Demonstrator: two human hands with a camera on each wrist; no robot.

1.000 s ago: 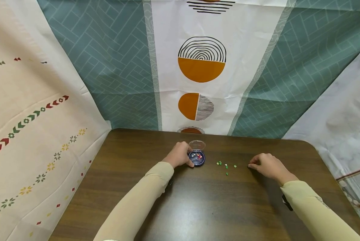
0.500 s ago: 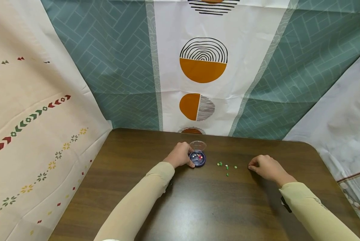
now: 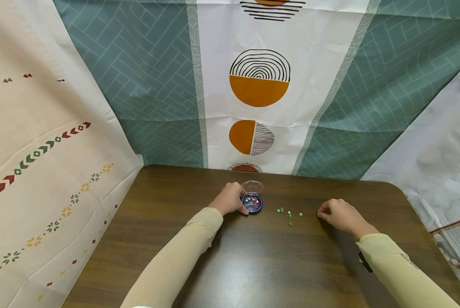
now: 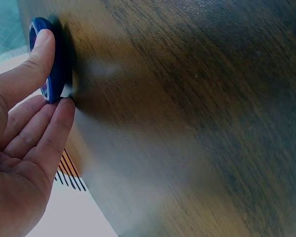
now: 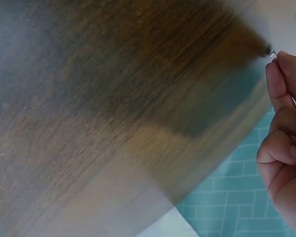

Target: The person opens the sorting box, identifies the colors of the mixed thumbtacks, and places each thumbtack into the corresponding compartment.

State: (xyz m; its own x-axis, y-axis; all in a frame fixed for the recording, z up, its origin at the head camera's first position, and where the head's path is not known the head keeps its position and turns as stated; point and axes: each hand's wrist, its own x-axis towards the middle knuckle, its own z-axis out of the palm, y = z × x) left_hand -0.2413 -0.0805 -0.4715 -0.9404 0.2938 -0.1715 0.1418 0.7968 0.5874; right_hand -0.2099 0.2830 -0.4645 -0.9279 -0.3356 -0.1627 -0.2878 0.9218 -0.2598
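Your left hand [image 3: 230, 199] is on the case [image 3: 254, 212]; your right hand [image 3: 341, 214] pinches a silvery bit [image 5: 274, 53].

Your left thumb lies over the rim of the round blue case and your fingers reach its side, so the case is held between them with little gap; it sits on the table [image 3: 291, 269] towards the far edge, its clear lid [image 3: 252, 187] raised at the back, red and pale pieces [image 3: 255, 200] inside, mostly in the rear part. Your right thumb and fingertip are closed together on the silvery bit, well to the right of the case; whether it touches the table you cannot tell. Several green pieces [image 3: 290, 223] lie scattered between the case and your right hand, nearest the case.
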